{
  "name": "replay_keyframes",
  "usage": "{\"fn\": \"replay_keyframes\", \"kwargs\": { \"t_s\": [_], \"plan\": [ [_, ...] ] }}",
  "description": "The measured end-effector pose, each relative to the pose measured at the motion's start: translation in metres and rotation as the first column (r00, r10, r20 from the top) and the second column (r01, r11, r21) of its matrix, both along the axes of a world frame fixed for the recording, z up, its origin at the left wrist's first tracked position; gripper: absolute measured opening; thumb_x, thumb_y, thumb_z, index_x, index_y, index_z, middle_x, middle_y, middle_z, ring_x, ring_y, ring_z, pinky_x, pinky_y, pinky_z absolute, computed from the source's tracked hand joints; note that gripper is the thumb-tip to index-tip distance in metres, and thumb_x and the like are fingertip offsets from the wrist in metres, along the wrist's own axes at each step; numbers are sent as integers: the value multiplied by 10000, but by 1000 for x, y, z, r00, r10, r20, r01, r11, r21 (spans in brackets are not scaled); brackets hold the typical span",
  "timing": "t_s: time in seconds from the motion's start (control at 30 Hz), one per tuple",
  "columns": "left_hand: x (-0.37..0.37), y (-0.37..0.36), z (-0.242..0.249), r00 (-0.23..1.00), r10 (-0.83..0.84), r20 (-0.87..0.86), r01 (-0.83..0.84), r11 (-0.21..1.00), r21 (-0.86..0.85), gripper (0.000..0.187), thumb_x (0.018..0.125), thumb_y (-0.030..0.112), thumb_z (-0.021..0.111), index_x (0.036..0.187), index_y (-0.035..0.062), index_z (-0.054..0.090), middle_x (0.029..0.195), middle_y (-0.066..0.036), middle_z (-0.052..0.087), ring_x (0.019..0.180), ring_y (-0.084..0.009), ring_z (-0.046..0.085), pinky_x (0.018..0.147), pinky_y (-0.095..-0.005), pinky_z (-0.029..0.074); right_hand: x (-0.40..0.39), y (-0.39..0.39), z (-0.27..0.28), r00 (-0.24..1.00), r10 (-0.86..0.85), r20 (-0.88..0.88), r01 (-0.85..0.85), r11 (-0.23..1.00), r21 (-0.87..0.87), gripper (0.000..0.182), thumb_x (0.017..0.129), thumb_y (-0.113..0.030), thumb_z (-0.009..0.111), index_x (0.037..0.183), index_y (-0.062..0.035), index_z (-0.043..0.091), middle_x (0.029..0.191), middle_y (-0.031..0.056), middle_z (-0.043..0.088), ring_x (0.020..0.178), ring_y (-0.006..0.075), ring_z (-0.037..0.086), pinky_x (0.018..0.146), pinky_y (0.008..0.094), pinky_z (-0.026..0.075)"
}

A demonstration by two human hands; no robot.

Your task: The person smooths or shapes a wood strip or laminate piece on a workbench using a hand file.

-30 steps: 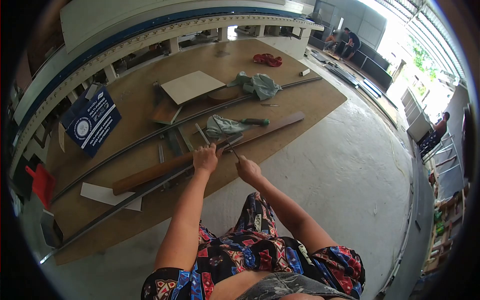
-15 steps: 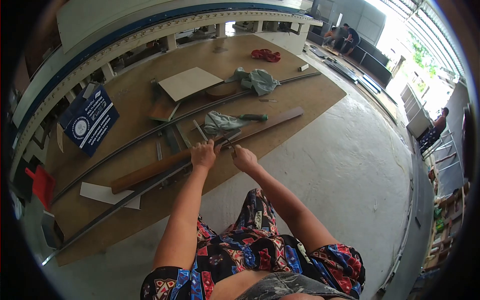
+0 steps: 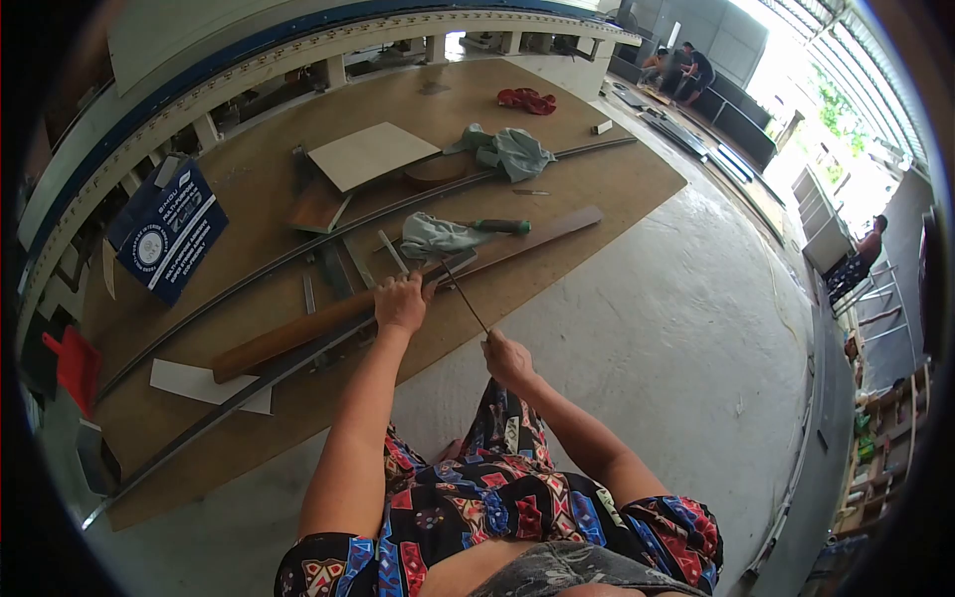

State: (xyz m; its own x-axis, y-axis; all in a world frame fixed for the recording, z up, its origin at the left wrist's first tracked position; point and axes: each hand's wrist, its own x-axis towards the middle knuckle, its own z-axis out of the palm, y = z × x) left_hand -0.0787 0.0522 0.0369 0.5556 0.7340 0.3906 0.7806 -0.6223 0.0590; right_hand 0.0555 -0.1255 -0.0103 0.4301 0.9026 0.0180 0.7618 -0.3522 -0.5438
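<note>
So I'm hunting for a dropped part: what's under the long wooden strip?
The long wooden strip lies along a grey metal rail on the brown board. The left hand presses on it. Anything beneath the strip is covered.

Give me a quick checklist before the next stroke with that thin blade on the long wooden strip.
1. Left hand pressing down on the wooden strip: ok.
2. Right hand gripping the thin blade: ok.
3. Blade tip meeting the strip near the left hand: cannot tell, too small.
4. Left fingers out of the blade's path: not ok, they sit close beside the tip.
5. Strip lying flat on the brown board: ok.
6. Cloth and green-handled tool off the strip: cannot tell.
</note>
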Motion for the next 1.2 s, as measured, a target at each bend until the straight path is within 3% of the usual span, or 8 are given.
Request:
{"fn": "replay_keyframes", "kwargs": {
  "t_s": [0.2,0.3,0.4,0.67,0.97,1.03,1.2],
  "plan": [
    [1,0,1,1000,13,-26,-13,1000,-1,417,904,487,450,882,98,598,801,-102,661,818,-299,637,690,-450,480,3,77,35,998,37,59,-40,998,54,215,897,-255,476,972,-54,495,810,234,633,810,416,611,687,504,462],
    [1,0,0,999,20,-39,-21,1000,-5,416,903,487,451,890,98,598,793,-102,661,818,-302,637,695,-451,479,1,85,29,999,17,36,-22,991,134,242,892,-296,502,891,-54,483,788,236,620,787,438,592,652,515,448],
    [1,0,0,1000,6,-10,-6,1000,-27,412,901,486,457,899,98,596,797,-99,662,821,-301,637,706,-449,478,-4,58,22,1000,14,22,-16,996,86,209,900,-258,475,967,-61,493,793,236,630,796,422,610,681,507,461],
    [1,0,0,1000,4,3,-3,1000,-16,404,903,474,470,901,89,593,838,-93,649,846,-291,628,722,-447,475,-6,-22,4,999,17,-35,-19,999,-46,211,897,-270,500,917,-64,460,738,240,608,750,443,590,634,527,438],
    [1,2,-4,999,19,-37,-19,1000,2,427,902,495,455,887,90,587,832,-106,654,833,-303,633,711,-454,481,9,77,36,997,60,51,-63,996,56,227,885,-266,506,932,-44,498,811,233,627,814,422,605,683,506,459],
    [2,2,-1,999,24,-40,-24,1000,-5,418,899,491,462,895,94,592,834,-101,659,836,-301,634,723,-455,479,4,77,31,998,52,26,-54,993,101,239,890,-288,503,906,-51,492,795,235,614,799,433,590,673,518,438],
    [1,0,1,999,18,-33,-19,998,-53,417,900,488,462,909,92,594,844,-101,662,854,-299,630,743,-456,473,1,21,23,999,38,1,-38,999,-17,212,886,-262,508,917,-54,482,789,235,620,793,421,603,666,510,454]
  ]
}}
